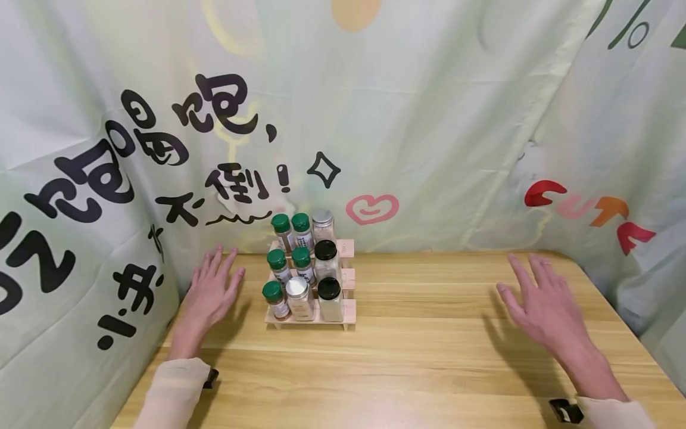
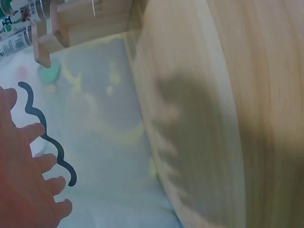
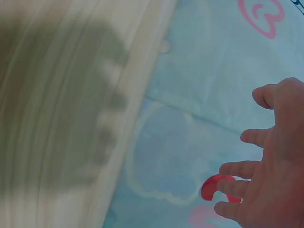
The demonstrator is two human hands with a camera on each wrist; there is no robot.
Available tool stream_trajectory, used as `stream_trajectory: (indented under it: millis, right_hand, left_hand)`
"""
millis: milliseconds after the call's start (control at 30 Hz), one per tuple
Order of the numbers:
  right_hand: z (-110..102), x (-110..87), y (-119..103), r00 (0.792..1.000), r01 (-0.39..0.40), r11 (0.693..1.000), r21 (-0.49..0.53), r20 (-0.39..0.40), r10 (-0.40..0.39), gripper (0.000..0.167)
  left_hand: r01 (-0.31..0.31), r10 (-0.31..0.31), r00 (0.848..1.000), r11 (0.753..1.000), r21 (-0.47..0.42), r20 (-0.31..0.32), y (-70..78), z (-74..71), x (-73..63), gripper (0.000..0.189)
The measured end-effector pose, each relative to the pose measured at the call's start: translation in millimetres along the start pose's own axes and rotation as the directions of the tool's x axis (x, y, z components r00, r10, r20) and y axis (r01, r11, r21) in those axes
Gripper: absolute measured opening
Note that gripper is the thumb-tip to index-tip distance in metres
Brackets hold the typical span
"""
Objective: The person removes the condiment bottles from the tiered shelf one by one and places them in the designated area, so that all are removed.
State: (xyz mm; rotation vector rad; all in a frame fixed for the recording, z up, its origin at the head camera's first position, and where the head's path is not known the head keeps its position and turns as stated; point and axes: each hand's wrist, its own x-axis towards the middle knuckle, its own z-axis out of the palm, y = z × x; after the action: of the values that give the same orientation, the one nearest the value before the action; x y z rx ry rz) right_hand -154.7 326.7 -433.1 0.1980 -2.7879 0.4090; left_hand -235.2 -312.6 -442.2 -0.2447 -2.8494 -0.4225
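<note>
Nearest: pale sleeves [image 1: 174,390], with a dark object [image 1: 566,411] at the right cuff. Beyond these, both hands lie over the wooden table [image 1: 429,369]. Left hand [image 1: 210,292]: fingers spread, gripping nothing, near the left side of a tiered rack [image 1: 349,311] but apart from it. Right hand [image 1: 549,307]: fingers likewise splayed, nothing held, well apart from the rack on its right. Cast shadows [image 2: 190,142] suggest both hover; contact with the wood cannot be ruled out. Rack stands on the table left of centre, toward the far edge, carrying nine upright jars in three rows. Front row, left to right: green-capped jar [image 1: 276,299], silver-lidded jar [image 1: 300,300], black-lidded jar [image 1: 330,300]. Middle row: two green caps, one black lid. Back row: two green caps, one silver lid. Handling note (judgement): jars sit close, so any grasp is best made from above, on the lid, lifting straight up to clear neighbours; front row is the easiest to reach. Left hand is better placed; right would need to cross open wood. Farthest: printed cloth [image 1: 429,119] behind the table; avoid brushing it.
</note>
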Motion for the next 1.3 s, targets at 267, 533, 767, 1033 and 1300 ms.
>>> stream_trajectory:
  millis: [267, 533, 767, 1033, 1300]
  right_hand:
    - [3, 3.7, -24, 0.993, 0.061, 0.994, 0.085, -0.104, -0.052, 0.063]
    - [14, 4.7, -58, 0.983, 0.096, 0.969, 0.226, -0.174, -0.056, 0.058]
    - [20, 15.2, -90, 0.975, 0.129, 0.927, 0.353, -0.214, -0.055, 0.055]
    - [33, 28.9, -121, 0.982, 0.153, 0.868, 0.472, -0.170, -0.081, 0.054]
    - [43, 42.8, -150, 0.979, 0.186, 0.774, 0.606, -0.181, -0.094, 0.051]
  left_hand:
    - [-0.014, 0.008, 0.998, 0.993, -0.117, -0.056, 9.2, 13.2, -6.3, 0.063]
    - [-0.006, -0.010, 0.998, 0.973, -0.229, -0.069, 20.6, 26.4, -14.1, 0.061]
    - [0.009, -0.039, 0.996, 0.935, -0.356, -0.078, 28.0, 31.1, -21.2, 0.057]
    - [-0.018, -0.025, 0.996, 0.880, -0.474, -0.084, 29.8, 33.8, -33.1, 0.051]
    - [0.054, -0.033, 0.999, 0.730, -0.682, 0.044, 31.1, 36.0, -35.1, 0.044]
